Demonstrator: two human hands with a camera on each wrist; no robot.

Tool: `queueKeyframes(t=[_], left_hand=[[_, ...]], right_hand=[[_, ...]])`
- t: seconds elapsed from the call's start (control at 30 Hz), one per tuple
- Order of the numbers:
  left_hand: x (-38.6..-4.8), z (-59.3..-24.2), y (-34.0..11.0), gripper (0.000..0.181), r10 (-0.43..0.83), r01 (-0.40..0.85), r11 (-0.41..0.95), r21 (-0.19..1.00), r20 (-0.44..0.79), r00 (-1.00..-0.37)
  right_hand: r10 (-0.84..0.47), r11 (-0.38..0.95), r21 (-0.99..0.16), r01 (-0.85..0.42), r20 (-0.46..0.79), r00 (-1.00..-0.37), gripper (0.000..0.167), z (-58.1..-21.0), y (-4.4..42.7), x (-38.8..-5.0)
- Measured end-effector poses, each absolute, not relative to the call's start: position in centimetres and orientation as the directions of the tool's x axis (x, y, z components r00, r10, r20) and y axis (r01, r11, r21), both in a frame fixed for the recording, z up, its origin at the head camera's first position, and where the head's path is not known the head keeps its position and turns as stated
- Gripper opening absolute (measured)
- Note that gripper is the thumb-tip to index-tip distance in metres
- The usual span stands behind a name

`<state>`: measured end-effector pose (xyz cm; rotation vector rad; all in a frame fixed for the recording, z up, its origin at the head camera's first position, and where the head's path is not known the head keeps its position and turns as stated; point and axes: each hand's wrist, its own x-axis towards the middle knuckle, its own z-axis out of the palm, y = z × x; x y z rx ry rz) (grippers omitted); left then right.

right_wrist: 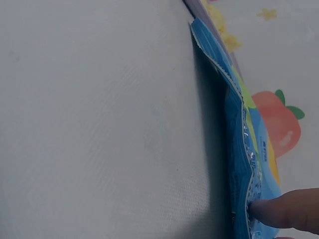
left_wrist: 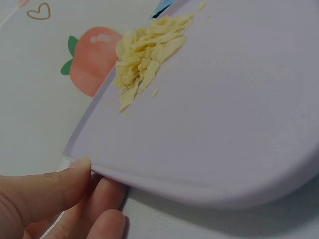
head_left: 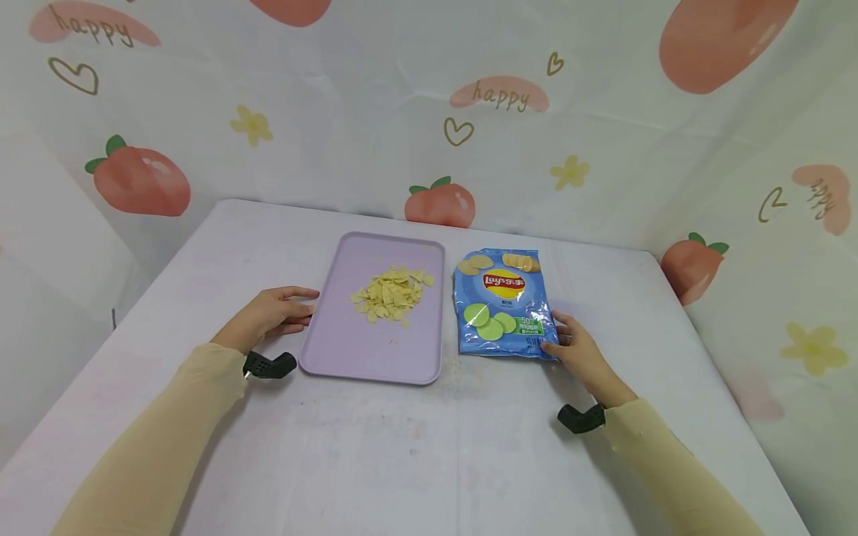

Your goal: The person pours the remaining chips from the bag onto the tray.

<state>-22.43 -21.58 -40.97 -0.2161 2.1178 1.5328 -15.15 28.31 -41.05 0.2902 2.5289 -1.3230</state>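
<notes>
A pale purple tray (head_left: 372, 353) lies on the table with a heap of broken potato chips (head_left: 392, 292) on it. At its left edge, my left hand (head_left: 275, 313) pinches the rim. The left wrist view shows the thumb (left_wrist: 75, 177) at the rim and fingertips just below it. To the right of the tray lies a blue potato chip bag (head_left: 504, 298), printed side up. My right hand (head_left: 583, 350) holds the bag's lower right side, thumb on the front. In the right wrist view the thumb (right_wrist: 289, 211) presses the bag near its edge; most other fingers are hidden.
A white cloth covers the table (head_left: 402, 454). Behind it hangs a white backdrop (head_left: 362, 112) printed with peaches, hearts and flowers. A few crumbs lie loose on the tray around the heap. Each wrist wears a black camera mount.
</notes>
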Motion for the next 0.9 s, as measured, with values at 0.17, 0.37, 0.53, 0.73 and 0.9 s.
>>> queueKeyframes(t=[0.17, 0.37, 0.53, 0.73, 0.9], left_hand=[[-22.40, -40.85, -21.55, 0.059, 0.168, -0.416, 0.340, 0.843, -0.490, -0.856], [-22.37, -40.77, -21.52, 0.060, 0.172, -0.415, 0.336, 0.845, -0.489, -0.855], [-22.38, -40.73, -21.55, 0.060, 0.177, -0.411, 0.340, 0.846, -0.487, -0.855], [-22.41, -40.76, -21.54, 0.060, 0.170, -0.411, 0.347, 0.843, -0.488, -0.856], [-22.41, -40.85, -21.53, 0.060, 0.166, -0.421, 0.343, 0.840, -0.495, -0.853]], right_hand=[[0.063, 0.564, -0.767, 0.305, -0.329, -0.942, 0.073, -41.27, 28.30, -15.32], [0.071, 0.564, -0.765, 0.311, -0.330, -0.941, 0.072, -41.36, 28.26, -15.37], [0.067, 0.563, -0.767, 0.309, -0.330, -0.942, 0.072, -41.35, 28.27, -15.36], [0.066, 0.564, -0.764, 0.313, -0.336, -0.939, 0.072, -41.22, 28.25, -15.39], [0.068, 0.571, -0.756, 0.320, -0.345, -0.936, 0.071, -41.06, 28.17, -15.34]])
